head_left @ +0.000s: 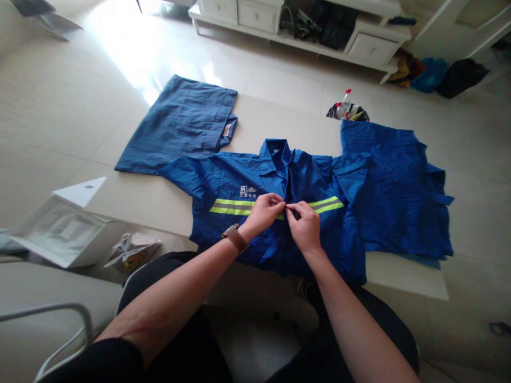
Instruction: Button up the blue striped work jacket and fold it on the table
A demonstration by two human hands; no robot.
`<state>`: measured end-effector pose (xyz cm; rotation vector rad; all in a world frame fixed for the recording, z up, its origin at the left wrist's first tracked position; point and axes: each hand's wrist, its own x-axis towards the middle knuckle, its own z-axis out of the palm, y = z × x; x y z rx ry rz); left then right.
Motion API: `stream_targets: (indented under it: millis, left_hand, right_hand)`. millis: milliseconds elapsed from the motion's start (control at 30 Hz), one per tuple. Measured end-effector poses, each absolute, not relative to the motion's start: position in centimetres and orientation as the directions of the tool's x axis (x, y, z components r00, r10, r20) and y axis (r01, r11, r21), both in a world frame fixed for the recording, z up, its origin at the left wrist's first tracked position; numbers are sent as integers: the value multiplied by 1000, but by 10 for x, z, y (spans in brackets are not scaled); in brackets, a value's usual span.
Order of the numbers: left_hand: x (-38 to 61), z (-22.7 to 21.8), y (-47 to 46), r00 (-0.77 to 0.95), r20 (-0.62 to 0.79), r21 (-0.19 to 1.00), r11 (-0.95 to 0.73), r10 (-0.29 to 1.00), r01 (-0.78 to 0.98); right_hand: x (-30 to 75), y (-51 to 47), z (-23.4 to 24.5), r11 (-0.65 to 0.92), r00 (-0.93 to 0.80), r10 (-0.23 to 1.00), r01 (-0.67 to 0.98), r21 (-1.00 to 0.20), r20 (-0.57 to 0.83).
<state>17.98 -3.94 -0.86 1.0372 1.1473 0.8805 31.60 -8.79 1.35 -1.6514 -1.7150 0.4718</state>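
A blue work jacket (247, 234) with a collar, chest lettering and a yellow-and-grey reflective stripe lies front up across the table (255, 119). Both hands meet at its front placket, level with the stripe. My left hand (266, 210), with a brown-strapped watch (235, 238) on the wrist, pinches the placket edge. From the other side my right hand (304, 224) pinches the same spot, fingertips nearly touching the left ones. Whatever fastening lies between the fingertips is hidden. The lower part of the jacket hangs over the near table edge towards my lap.
Folded blue garments lie at the table's left (183, 122) and right (395, 191). A black bag with bottles (347, 109) stands beyond the far edge. At left are an open white box (64, 229) and a plastic bag (133, 250). A white cabinet (255, 18) stands behind.
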Motion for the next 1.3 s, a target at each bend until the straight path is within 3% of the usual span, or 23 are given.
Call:
stream_targets:
  millis: [533, 933, 1300]
  left_hand:
    - [184, -2, -40, 159, -311, 932, 334, 937, -145]
    - [181, 2, -41, 230, -365, 874, 417, 902, -248]
    - [180, 2, -41, 242, -350, 900, 397, 905, -180]
  right_hand:
    - [319, -87, 11, 143, 87, 950, 734, -664, 301]
    - [319, -86, 12, 136, 96, 954, 705, -696, 283]
    - [319, -85, 11, 109, 136, 955, 668, -736, 265]
